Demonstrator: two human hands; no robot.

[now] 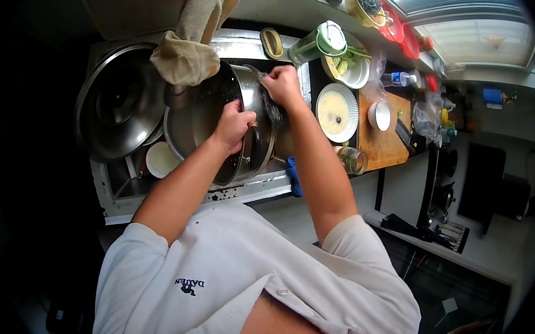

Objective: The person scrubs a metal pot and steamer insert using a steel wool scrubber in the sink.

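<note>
Over the sink, a steel pot (250,93) is tilted on its side, with a black handle (256,148) facing me. My left hand (235,127) is closed on the pot's rim near that handle. At the pot's outer side, my right hand (282,85) is closed on a grey, shiny scrubber (270,108) that touches the metal. Part of the scrubber is hidden by the fingers. Beneath and left of the tilted pot lies a large steel basin (179,127).
A big steel bowl (103,111) and a white bowl (162,159) are at the left. A cloth (186,57) hangs above the sink. Rightward are a fluted dish (337,112), a glass jar (352,160), a cutting board (376,149) and a white cup (379,116).
</note>
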